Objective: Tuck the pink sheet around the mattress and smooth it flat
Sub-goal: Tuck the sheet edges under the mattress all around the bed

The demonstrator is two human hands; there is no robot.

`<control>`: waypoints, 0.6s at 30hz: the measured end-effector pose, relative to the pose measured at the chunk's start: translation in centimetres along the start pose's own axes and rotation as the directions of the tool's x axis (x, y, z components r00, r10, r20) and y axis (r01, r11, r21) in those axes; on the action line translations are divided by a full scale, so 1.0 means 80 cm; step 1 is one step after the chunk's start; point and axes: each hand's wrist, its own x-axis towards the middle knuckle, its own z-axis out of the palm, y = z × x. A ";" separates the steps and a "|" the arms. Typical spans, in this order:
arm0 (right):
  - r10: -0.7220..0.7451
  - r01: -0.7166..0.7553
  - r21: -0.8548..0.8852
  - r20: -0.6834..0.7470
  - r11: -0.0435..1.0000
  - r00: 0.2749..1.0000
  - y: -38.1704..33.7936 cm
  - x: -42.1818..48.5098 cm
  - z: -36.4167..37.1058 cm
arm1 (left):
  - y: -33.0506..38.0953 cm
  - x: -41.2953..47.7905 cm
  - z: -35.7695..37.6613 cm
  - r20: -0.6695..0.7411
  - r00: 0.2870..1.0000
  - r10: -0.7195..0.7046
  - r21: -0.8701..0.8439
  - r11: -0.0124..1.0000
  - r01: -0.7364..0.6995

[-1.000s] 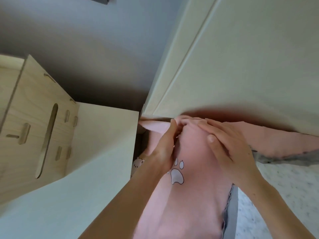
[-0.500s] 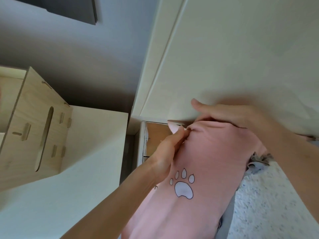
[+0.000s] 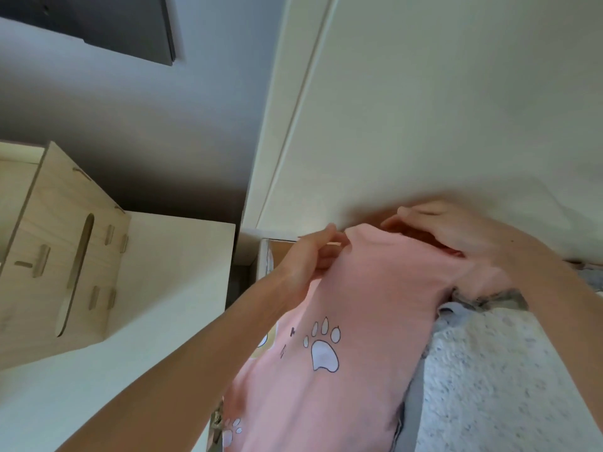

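The pink sheet (image 3: 359,288) with white paw prints is stretched over the mattress corner, right against the white headboard panel. My left hand (image 3: 303,259) pinches the sheet's edge at the corner's left side, fingers curled into the fabric. My right hand (image 3: 456,233) lies on the far side of the corner, fingers pressed down between the sheet and the panel; its fingertips are blurred. A grey and white speckled mattress cover (image 3: 509,386) shows bare at the lower right.
A white headboard panel (image 3: 440,109) rises close behind the corner. A brown gap in the bed frame (image 3: 282,252) opens left of the corner. A white bedside unit (image 3: 156,288) and a plywood box (image 3: 58,249) stand at the left.
The view has lifted and pulled back. My right hand has slid right along the panel behind the corner. My left hand keeps its hold on the sheet edge.
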 end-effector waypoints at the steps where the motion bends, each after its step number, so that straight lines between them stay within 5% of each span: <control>1: -0.043 0.039 -0.111 -0.030 0.993 0.999 0.000 -0.004 -0.006 | 0.003 0.002 0.003 0.010 1.000 0.012 0.011 1.000 -0.012; 9: -0.042 0.117 -0.403 0.191 0.908 0.981 -0.002 -0.035 -0.036 | 0.029 0.006 0.014 0.062 0.998 0.020 0.278 0.960 -0.037; 18: -0.156 0.188 -0.383 0.112 0.905 0.981 0.004 -0.023 -0.020 | 0.051 0.007 0.017 0.122 0.992 -0.024 0.424 0.905 -0.031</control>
